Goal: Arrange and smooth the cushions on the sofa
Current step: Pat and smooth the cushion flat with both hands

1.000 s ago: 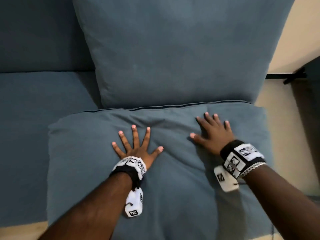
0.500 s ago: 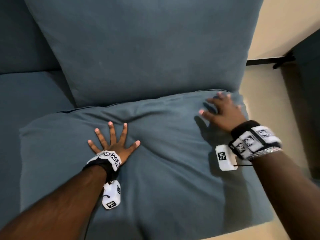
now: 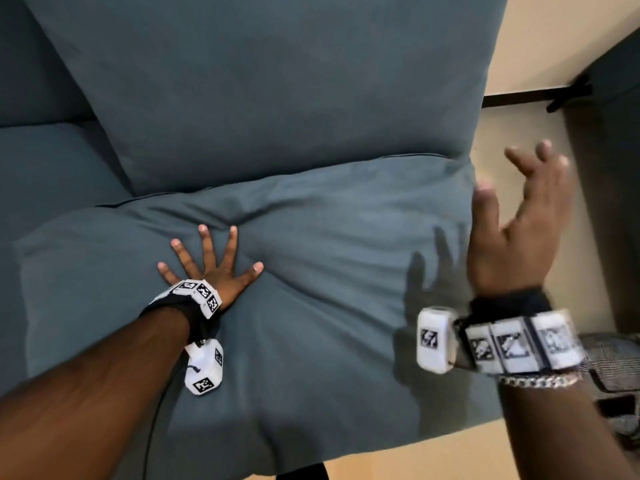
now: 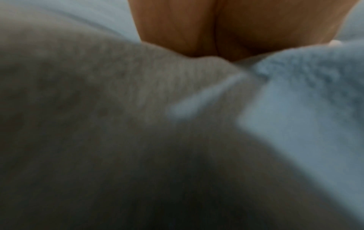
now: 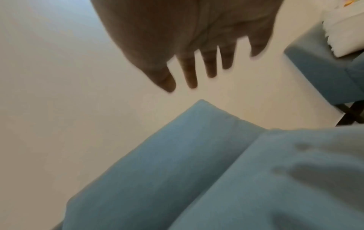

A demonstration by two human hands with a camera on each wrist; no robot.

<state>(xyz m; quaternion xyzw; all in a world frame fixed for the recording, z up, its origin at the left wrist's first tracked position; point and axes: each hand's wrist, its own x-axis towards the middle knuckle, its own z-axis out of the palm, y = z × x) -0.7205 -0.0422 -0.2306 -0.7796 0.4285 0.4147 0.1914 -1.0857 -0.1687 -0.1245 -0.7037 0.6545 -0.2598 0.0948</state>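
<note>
A blue-grey seat cushion lies flat on the sofa, creased across its top. Behind it a matching back cushion leans upright. My left hand presses flat on the seat cushion's left half, fingers spread; the left wrist view shows only blurred fabric under the palm. My right hand is lifted in the air just off the cushion's right edge, fingers straight and apart, holding nothing. The right wrist view shows those fingers above the back cushion's corner.
Another seat cushion of the sofa lies at the left. Beige floor runs along the right side, with a black metal leg and a dark piece of furniture beyond it.
My right hand slid to the cushion's right edge and then lifted off into the air. The left hand stayed pressed on the cushion. The view shifted towards the right.
</note>
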